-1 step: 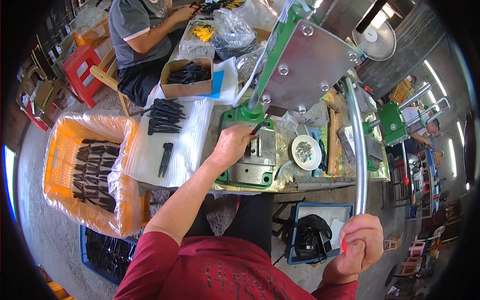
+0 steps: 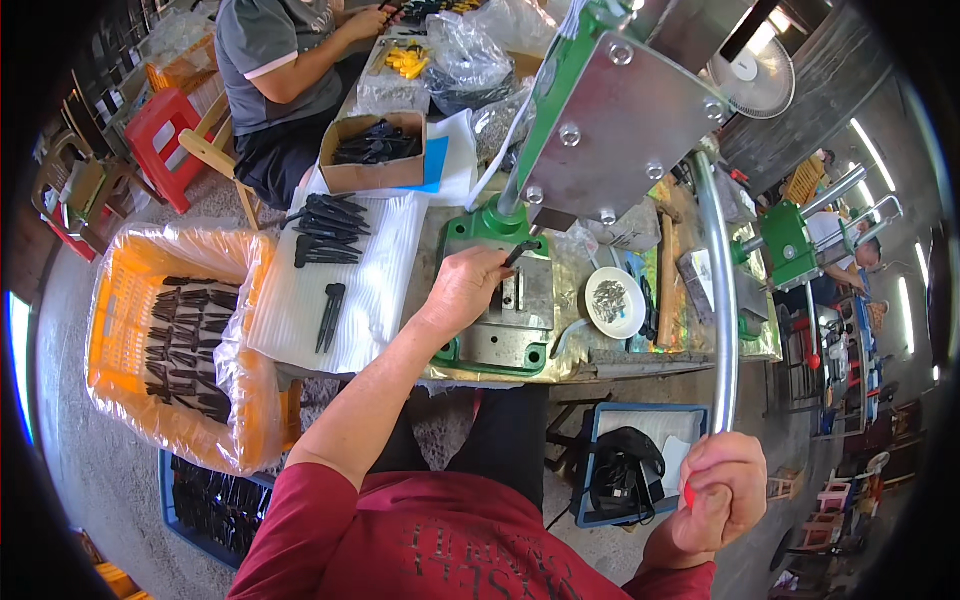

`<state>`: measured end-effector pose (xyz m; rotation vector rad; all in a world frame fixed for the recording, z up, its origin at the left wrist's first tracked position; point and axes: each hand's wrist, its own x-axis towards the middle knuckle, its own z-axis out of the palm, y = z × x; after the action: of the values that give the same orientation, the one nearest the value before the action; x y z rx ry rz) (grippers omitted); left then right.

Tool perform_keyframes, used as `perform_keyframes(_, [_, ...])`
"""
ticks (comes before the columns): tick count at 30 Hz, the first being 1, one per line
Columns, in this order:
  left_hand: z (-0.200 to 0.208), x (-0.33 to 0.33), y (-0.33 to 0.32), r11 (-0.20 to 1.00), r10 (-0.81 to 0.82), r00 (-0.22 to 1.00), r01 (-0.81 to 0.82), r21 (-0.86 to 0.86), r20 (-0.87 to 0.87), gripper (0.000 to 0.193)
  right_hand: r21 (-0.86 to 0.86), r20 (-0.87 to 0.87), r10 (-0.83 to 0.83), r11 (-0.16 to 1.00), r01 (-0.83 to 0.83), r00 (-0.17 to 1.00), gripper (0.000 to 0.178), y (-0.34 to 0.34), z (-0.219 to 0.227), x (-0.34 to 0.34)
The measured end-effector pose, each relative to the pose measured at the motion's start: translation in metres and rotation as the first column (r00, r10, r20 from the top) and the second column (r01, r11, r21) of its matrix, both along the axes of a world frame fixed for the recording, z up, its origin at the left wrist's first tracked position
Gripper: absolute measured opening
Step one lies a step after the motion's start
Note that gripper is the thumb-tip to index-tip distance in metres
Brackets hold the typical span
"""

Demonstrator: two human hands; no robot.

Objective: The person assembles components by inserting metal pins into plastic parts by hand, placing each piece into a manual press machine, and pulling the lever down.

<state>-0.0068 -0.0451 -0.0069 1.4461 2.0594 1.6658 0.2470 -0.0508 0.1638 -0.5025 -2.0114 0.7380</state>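
My left hand point(image 2: 468, 287) is closed on a small black handle-like part point(image 2: 520, 252), steadying it over the metal block of a green hand press point(image 2: 497, 222). The part lies just under the press's ram, and my fingers partly cover it. My right hand point(image 2: 722, 482) is wrapped around the end of the press's long steel lever point(image 2: 722, 300); a bit of red grip shows there. A white bowl of small metal pins point(image 2: 614, 302) sits right of the press. To the left, black parts point(image 2: 330, 228) lie on a white foam sheet point(image 2: 290, 330), with a pair apart from the pile point(image 2: 330, 318).
A plastic-lined orange crate point(image 2: 105, 350) with rows of black parts stands at left. Behind the foam sheet is a cardboard box point(image 2: 372, 178) of black parts. Another person point(image 2: 290, 70) works at the far left. A blue bin point(image 2: 590, 480) holding a black bag sits below the table.
The lever and the press's upper plate appear shifted very slightly to the right. Both hands keep their grips in nearly the same places.
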Motion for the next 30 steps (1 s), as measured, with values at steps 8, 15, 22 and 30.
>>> perform_keyframes(8, [0.005,0.001,0.006,0.997,0.014,0.997,-0.008,0.079,-0.072,0.015,0.517,0.094,0.158,0.836,-0.184,0.983,0.018,0.06,-0.115,-0.032])
perform_keyframes(15, [0.004,0.001,0.005,0.995,0.011,0.999,-0.008,0.098,-0.031,0.013,0.453,0.1,0.158,0.872,-0.187,0.982,0.013,0.033,-0.067,-0.009])
perform_keyframes(22, [0.007,-0.003,0.008,0.994,-0.002,1.0,0.004,0.106,-0.022,0.012,0.07,-0.028,0.061,0.996,-0.059,0.998,0.028,0.007,-0.011,0.0])
perform_keyframes(30, [0.014,-0.007,0.002,0.998,-0.053,0.868,0.059,0.004,0.494,0.01,0.04,-0.041,0.09,0.995,-0.089,0.995,0.039,0.008,-0.009,0.002])
